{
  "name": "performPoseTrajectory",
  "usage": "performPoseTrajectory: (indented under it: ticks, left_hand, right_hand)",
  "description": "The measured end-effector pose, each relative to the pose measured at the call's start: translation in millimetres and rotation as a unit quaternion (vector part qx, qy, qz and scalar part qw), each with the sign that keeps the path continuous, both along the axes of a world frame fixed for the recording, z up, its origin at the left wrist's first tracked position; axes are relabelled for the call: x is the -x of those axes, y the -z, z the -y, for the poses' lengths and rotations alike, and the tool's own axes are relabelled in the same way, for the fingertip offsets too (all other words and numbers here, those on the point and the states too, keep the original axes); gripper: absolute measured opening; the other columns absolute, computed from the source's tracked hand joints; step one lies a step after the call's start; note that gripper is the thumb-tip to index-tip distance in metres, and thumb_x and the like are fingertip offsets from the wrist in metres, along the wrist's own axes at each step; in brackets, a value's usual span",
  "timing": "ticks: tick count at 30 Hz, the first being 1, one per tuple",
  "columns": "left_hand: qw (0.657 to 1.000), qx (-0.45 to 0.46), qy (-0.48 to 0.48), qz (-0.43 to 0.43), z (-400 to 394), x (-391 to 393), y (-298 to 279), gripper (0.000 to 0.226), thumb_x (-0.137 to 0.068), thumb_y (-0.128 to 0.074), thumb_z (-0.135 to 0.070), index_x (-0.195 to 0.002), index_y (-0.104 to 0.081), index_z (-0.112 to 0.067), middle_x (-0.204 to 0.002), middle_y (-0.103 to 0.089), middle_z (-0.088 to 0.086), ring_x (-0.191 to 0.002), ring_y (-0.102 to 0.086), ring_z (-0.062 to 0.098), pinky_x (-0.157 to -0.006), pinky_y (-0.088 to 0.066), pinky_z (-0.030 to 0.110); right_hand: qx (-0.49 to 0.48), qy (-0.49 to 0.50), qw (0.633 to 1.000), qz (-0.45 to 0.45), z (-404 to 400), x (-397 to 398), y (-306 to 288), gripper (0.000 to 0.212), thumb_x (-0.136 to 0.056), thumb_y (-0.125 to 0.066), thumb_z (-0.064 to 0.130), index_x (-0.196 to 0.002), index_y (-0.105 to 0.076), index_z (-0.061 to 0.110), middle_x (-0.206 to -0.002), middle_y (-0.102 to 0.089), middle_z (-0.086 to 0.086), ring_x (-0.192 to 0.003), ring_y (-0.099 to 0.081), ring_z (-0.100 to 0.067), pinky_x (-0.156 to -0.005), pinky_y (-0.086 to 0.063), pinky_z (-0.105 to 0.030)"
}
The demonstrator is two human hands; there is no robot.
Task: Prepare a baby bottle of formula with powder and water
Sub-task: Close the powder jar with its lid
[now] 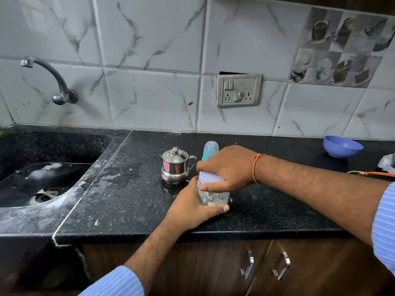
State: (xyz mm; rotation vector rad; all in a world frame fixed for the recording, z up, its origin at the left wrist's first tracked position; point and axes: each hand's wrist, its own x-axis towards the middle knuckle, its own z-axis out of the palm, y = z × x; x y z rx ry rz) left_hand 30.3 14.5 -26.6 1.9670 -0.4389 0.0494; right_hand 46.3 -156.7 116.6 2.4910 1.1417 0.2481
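Observation:
A clear baby bottle point(210, 197) stands upright on the black counter point(132, 201), with a little pale powder or liquid at its bottom. My left hand point(192, 207) wraps around its lower body from the left. My right hand point(226, 167) grips the bottle's pale blue collar point(208, 177) from above. The translucent blue cap and teat point(210, 150) stick up behind my right hand's knuckles. A small lidded steel pot point(175, 166) with a red label stands just left of the bottle.
A black sink point(42, 180) with a wall tap point(55, 80) lies at the left. A blue bowl point(342, 146) sits at the back right, with an orange-handled item point(378, 174) near it. White residue streaks the counter beside the sink. A wall socket panel point(239, 90) is behind.

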Motion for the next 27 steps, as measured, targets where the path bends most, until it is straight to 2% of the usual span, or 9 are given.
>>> performPoseTrajectory:
  ticks: [5, 7, 10, 12, 15, 17, 21, 24, 27]
  left_hand:
    - [1.0, 0.014, 0.003, 0.001, 0, 0, 2, 0.099, -0.056, -0.099, -0.068, -0.139, -0.055, -0.039, -0.123, -0.077, -0.022, -0.116, -0.072, -0.005, -0.107, -0.06, 0.041]
    - [1.0, 0.014, -0.004, 0.001, 0, 1, 2, 0.098, -0.054, -0.099, -0.07, -0.136, -0.055, -0.04, -0.122, -0.077, -0.022, -0.114, -0.072, -0.005, -0.106, -0.061, 0.04]
    - [1.0, 0.021, -0.017, 0.016, 1, 8, -1, 0.101, -0.054, -0.1, -0.068, -0.139, -0.055, -0.04, -0.126, -0.075, -0.023, -0.117, -0.07, -0.006, -0.108, -0.059, 0.039]
    - [0.999, 0.02, -0.018, 0.042, 2, 11, -4, 0.109, -0.055, -0.103, -0.064, -0.147, -0.052, -0.039, -0.134, -0.071, -0.026, -0.125, -0.066, -0.008, -0.112, -0.056, 0.036]
    - [0.994, -0.004, -0.05, 0.095, -1, 18, -6, 0.127, -0.053, -0.102, -0.071, -0.16, -0.045, -0.035, -0.148, -0.063, -0.023, -0.14, -0.055, -0.004, -0.122, -0.048, 0.033]
    - [0.985, -0.067, -0.095, 0.125, -7, 26, -7, 0.148, -0.052, -0.091, -0.088, -0.172, -0.031, -0.027, -0.158, -0.051, -0.016, -0.149, -0.041, 0.005, -0.128, -0.037, 0.033]
    - [0.962, -0.102, -0.152, 0.203, -32, 27, -8, 0.148, -0.057, -0.079, -0.097, -0.173, -0.027, -0.021, -0.169, -0.036, -0.002, -0.157, -0.027, 0.018, -0.133, -0.023, 0.036]
    - [0.968, -0.032, -0.212, 0.128, -58, 6, -16, 0.144, -0.066, -0.091, -0.075, -0.175, -0.016, -0.017, -0.179, -0.02, 0.003, -0.167, -0.016, 0.022, -0.138, -0.017, 0.042]
    - [0.974, 0.041, -0.219, 0.036, -79, -17, -21, 0.144, -0.071, -0.098, -0.054, -0.177, -0.007, -0.016, -0.182, -0.022, 0.008, -0.166, -0.029, 0.029, -0.136, -0.028, 0.048]
  right_hand:
    - [-0.059, 0.108, 0.992, 0.014, -1, 9, 11, 0.055, -0.092, -0.025, 0.089, -0.111, -0.045, 0.041, -0.086, -0.066, 0.002, -0.076, -0.062, -0.029, -0.064, -0.045, -0.038]
    - [-0.106, 0.154, 0.982, -0.006, -2, 16, 14, 0.061, -0.087, -0.029, 0.093, -0.122, -0.046, 0.047, -0.11, -0.072, 0.007, -0.094, -0.068, -0.027, -0.078, -0.053, -0.042]
    - [-0.268, 0.243, 0.931, -0.047, 1, 33, 26, 0.093, -0.071, -0.051, 0.099, -0.145, -0.034, 0.047, -0.141, -0.062, 0.011, -0.119, -0.066, -0.025, -0.09, -0.052, -0.042]
    - [-0.384, 0.268, 0.881, -0.069, 3, 45, 41, 0.102, -0.059, -0.069, 0.096, -0.142, -0.036, 0.047, -0.137, -0.06, 0.016, -0.118, -0.064, -0.017, -0.092, -0.053, -0.04]
    - [-0.493, 0.274, 0.819, -0.107, 6, 53, 60, 0.082, -0.057, -0.08, 0.084, -0.123, -0.049, 0.047, -0.121, -0.063, 0.025, -0.108, -0.064, -0.004, -0.091, -0.057, -0.037]
    - [-0.51, 0.281, 0.807, -0.104, 10, 55, 62, 0.077, -0.058, -0.082, 0.08, -0.119, -0.052, 0.045, -0.117, -0.064, 0.025, -0.105, -0.064, -0.004, -0.088, -0.058, -0.037]
    - [-0.491, 0.313, 0.81, -0.071, 38, 49, 56, 0.079, -0.059, -0.081, 0.076, -0.127, -0.058, 0.044, -0.122, -0.067, 0.018, -0.106, -0.063, -0.012, -0.091, -0.055, -0.038]
    - [-0.512, 0.341, 0.786, -0.067, 66, 34, 56, 0.086, -0.068, -0.088, 0.063, -0.144, -0.057, 0.037, -0.137, -0.067, 0.007, -0.118, -0.063, -0.02, -0.099, -0.052, -0.037]
    - [-0.557, 0.36, 0.745, -0.07, 85, 16, 61, 0.089, -0.069, -0.091, 0.056, -0.145, -0.054, 0.029, -0.138, -0.066, 0.002, -0.119, -0.063, -0.021, -0.098, -0.051, -0.036]
